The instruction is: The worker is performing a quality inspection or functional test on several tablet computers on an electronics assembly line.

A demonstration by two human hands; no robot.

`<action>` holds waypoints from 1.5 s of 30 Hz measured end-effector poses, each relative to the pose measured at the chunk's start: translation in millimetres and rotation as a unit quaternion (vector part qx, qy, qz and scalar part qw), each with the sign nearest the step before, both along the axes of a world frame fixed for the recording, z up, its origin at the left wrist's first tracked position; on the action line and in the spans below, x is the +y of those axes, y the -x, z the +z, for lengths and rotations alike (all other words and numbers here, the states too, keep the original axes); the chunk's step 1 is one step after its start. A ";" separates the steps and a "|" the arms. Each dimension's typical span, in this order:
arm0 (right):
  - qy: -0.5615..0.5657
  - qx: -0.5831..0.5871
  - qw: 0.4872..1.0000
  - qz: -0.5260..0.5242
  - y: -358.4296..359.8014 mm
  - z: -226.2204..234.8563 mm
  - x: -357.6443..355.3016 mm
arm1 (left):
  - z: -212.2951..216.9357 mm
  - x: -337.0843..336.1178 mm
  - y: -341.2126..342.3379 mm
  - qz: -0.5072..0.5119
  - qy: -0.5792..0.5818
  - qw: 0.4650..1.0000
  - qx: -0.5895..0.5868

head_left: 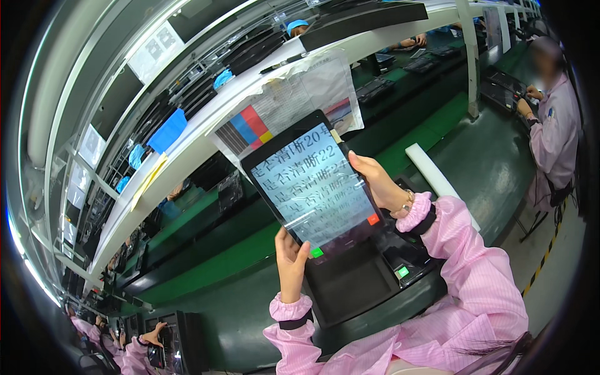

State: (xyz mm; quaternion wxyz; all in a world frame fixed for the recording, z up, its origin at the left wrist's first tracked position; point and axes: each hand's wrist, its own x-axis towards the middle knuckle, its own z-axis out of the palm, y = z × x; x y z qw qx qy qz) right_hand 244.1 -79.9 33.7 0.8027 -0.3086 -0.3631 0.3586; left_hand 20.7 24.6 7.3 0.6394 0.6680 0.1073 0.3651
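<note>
A black-framed tablet (300, 181) is held up, tilted, between my two hands. Its lit screen shows rows of large dark print on a pale ground, with a green patch and a red patch along the lower edge. My left hand (291, 259) grips the tablet's lower left corner, thumb over the front. On the right edge, my right hand (380, 181) is closed with the thumb on the front and the other fingers hidden behind. Below the tablet, a black tray (350, 284) sits on the green bench, a dark device with a small green-lit screen (402, 272) beside it.
A white foam bar (437, 181) lies on the green bench (250, 331) to the right. Behind the tablet hangs a printed sheet with colour blocks (250, 128). A blue bin (167, 131) stands on the white shelf. Co-workers in pink sit at right (556, 137) and lower left (131, 356).
</note>
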 end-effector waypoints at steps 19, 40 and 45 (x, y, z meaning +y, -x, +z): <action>0.020 0.007 0.999 -0.025 60.7 -12.4 -85.5 | 39.1 -46.3 13.1 0.128 -0.047 0.991 -0.016; -0.007 -0.034 0.999 0.003 81.9 10.2 -99.3 | -39.7 -103.2 95.9 0.026 0.041 0.999 -0.010; -0.004 -0.027 1.000 0.008 87.3 8.6 -96.0 | -45.0 -101.9 98.2 0.034 0.094 0.995 -0.021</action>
